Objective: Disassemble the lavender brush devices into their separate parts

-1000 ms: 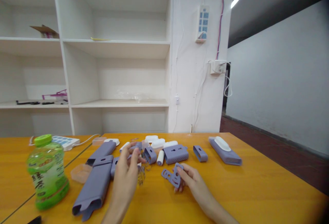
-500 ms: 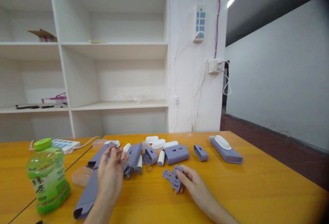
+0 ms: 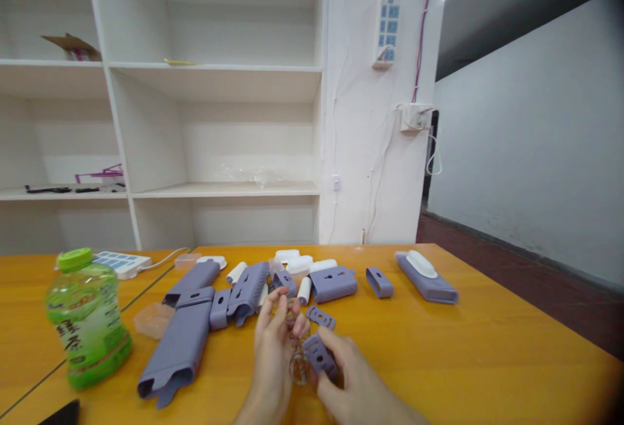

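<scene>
My left hand [image 3: 273, 353] is closed around a bunch of thin metal rings [image 3: 299, 370], which dangles below its fingertips. Close beside it, my right hand [image 3: 353, 373] pinches a small purple slotted plate [image 3: 319, 355] between thumb and fingers. The plate is right by the rings; whether they touch, I cannot tell. Just beyond the hands a second slotted plate [image 3: 320, 316] lies flat on the table. Farther back are a purple perforated sleeve [image 3: 334, 284], a white cylinder [image 3: 304, 290] and a short purple band [image 3: 379, 283].
Long purple sleeves [image 3: 178, 347] lie to the left, near a green-filled bottle [image 3: 88, 321] and a translucent cup [image 3: 153, 320]. Several white oval pieces [image 3: 298, 264] sit at the back. A purple case [image 3: 429, 282] with a white piece on top is at the right.
My left hand has moved right with the metal rings, toward my right hand. One slotted plate now lies on the table, while my right hand keeps another and has come slightly nearer.
</scene>
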A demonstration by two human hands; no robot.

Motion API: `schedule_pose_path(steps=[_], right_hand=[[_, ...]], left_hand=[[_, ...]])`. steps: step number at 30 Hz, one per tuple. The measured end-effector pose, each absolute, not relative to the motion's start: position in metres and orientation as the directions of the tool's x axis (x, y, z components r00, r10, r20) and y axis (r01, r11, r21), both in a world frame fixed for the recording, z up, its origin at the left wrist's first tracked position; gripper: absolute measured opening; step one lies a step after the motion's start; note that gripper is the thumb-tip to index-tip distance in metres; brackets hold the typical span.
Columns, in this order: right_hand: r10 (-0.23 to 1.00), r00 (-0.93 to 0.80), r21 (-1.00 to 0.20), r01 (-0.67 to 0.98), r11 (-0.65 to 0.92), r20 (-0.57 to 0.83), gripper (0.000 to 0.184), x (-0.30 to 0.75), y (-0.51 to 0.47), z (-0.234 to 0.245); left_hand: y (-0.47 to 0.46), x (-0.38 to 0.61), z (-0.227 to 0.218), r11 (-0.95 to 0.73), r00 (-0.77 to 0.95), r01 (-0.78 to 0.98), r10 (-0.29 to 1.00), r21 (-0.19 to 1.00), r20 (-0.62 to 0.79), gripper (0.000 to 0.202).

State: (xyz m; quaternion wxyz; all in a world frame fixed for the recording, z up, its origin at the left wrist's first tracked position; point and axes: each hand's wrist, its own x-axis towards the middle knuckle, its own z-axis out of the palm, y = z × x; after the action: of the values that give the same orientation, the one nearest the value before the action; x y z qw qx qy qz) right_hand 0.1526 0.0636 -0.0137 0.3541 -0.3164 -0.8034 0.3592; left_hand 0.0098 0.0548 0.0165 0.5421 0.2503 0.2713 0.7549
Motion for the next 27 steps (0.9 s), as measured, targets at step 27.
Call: schedule_pose_path(steps=[27], right_hand=[[0.736, -0.537, -0.524, 0.521, 0.674, 0.413, 0.023, 0.166, 0.07, -0.011]], left_hand=[[0.053, -0.001, 0.031, -0.223, -0.189, -0.692, 0.974, 0.687, 0.126, 0.037]])
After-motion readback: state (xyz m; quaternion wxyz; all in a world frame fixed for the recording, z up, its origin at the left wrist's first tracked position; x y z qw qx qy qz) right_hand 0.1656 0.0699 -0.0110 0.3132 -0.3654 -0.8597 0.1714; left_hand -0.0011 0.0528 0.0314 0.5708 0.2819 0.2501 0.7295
